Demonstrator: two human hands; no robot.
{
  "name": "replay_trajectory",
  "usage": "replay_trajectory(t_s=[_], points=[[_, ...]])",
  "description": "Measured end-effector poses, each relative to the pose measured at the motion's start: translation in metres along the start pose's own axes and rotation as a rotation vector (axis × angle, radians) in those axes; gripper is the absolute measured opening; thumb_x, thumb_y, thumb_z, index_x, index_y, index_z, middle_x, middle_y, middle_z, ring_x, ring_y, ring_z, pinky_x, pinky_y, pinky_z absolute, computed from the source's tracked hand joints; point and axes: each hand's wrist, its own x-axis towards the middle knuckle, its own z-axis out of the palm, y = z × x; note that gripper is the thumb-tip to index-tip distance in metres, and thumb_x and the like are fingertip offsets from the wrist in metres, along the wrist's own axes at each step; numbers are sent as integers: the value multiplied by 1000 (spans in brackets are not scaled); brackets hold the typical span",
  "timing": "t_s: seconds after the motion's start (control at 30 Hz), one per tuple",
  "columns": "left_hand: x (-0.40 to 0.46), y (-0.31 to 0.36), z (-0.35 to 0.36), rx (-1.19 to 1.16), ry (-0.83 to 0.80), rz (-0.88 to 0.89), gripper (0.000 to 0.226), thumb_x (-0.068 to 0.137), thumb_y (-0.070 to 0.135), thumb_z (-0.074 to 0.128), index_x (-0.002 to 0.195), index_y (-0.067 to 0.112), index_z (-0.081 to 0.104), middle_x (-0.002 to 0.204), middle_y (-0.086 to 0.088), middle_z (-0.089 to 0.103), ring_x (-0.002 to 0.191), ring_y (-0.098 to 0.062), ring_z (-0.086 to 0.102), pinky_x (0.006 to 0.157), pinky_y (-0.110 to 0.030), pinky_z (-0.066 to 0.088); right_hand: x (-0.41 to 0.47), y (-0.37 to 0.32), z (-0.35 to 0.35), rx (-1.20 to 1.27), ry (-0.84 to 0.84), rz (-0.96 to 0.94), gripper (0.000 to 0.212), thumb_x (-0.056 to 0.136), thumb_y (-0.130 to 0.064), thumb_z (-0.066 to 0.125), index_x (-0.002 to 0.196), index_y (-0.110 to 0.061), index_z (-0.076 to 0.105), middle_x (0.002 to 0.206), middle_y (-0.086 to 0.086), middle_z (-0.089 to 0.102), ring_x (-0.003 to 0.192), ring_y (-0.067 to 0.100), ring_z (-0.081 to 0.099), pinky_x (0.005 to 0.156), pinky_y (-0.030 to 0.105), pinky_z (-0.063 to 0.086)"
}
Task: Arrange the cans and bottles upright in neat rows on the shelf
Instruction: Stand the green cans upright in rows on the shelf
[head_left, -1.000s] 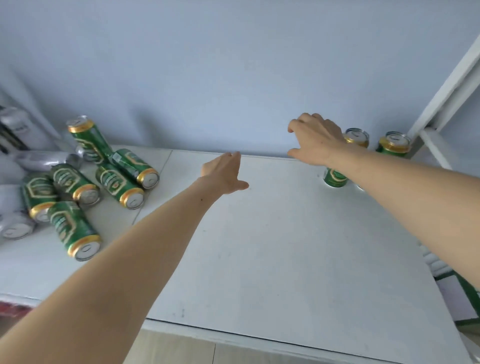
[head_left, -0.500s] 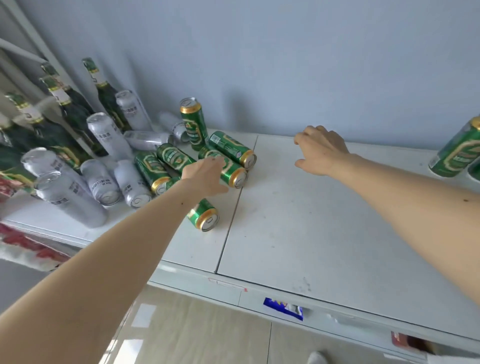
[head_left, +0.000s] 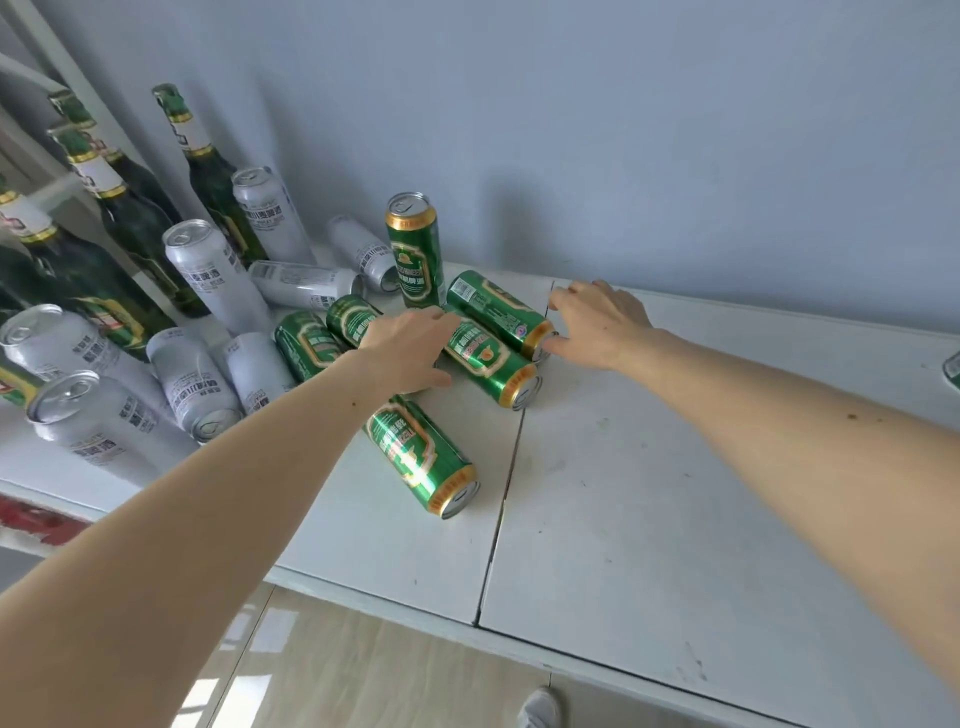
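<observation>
Shelf (head_left: 649, 519) boards, white and scuffed, run along a pale blue wall (head_left: 623, 130), with a seam between two panels near the middle. Dark green bottles (head_left: 130, 218) with gold foil necks stand upright at the far left, against the shelf frame. Silver cans (head_left: 218, 270) crowd in front of them, some standing, others lying on their sides toward the shelf's front edge.

Green cans make up the nearer cluster. One upright green can (head_left: 415, 249) stands by the wall. Just right of it a back lying can (head_left: 498, 314) points its gold rim toward the seam, and a middle lying can (head_left: 491, 364) lies parallel, touching it. A front lying can (head_left: 421, 457) rests alone nearer the shelf edge. Two more green cans (head_left: 311, 343) lie side by side, partly behind the left forearm. At the far right edge of the view a sliver of another green can (head_left: 953, 371) shows.

Both bare hands reach in from below. The left hand (head_left: 410, 353) is spread flat, palm down, over the middle lying can, fingers loose and not wrapped around it. The right hand (head_left: 597, 325) is open with curled fingers, its thumb (head_left: 558, 345) touching the gold end of the back lying can; nothing is gripped.
</observation>
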Motion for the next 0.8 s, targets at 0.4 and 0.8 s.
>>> replay_trajectory(t_s=[0.4,0.8], points=[[54,-18,8,34,-19,201,74,77,36,77,140,20,40,130,1,51,113,-22,55,79,-41,55,39,-13,27,396,-235,224,49,86,-48,64,110,-7,53,107,11,60,86,23,51,64,31,41],[81,-28,13,279,-83,390,83,71,57,75,141,28,41,133,6,52,118,-21,43,94,-38,43,46,-3,48,775,-207,420,29,84,-27,68,68,-14,47,67,1,47,73,21,47,52,26,31]])
